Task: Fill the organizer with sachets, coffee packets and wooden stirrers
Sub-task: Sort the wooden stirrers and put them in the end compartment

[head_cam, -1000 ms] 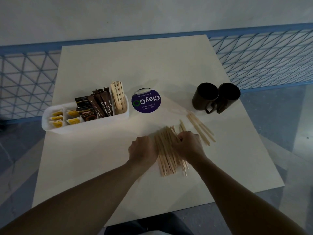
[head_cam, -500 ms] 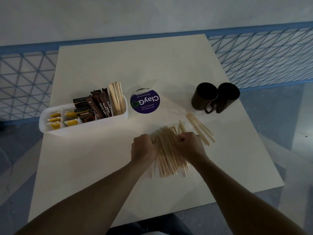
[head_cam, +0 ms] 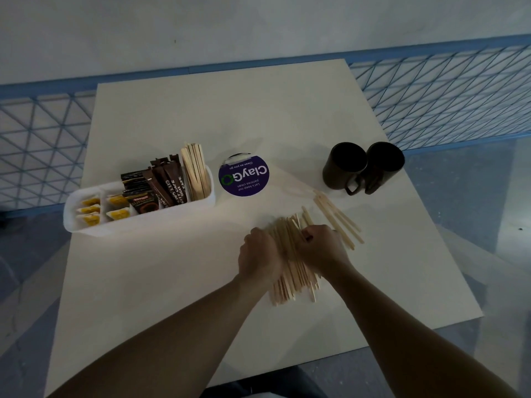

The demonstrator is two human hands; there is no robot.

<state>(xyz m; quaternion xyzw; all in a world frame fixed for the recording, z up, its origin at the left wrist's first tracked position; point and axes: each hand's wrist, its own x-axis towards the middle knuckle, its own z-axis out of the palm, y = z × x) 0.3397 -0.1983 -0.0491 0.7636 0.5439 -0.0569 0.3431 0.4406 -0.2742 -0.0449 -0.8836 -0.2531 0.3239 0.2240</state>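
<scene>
One stirrer bundle point(head_cam: 293, 282) in the grip of left hand point(head_cam: 260, 255) and right hand point(head_cam: 321, 248); two mugs point(head_cam: 344, 165)

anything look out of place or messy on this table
Yes: a few loose stirrers lie splayed on the table toward the two dark mugs, apart from the bundle of stirrers that the left hand and right hand grip. The bundle's ends are uneven. The organizer looks tidy.
</scene>
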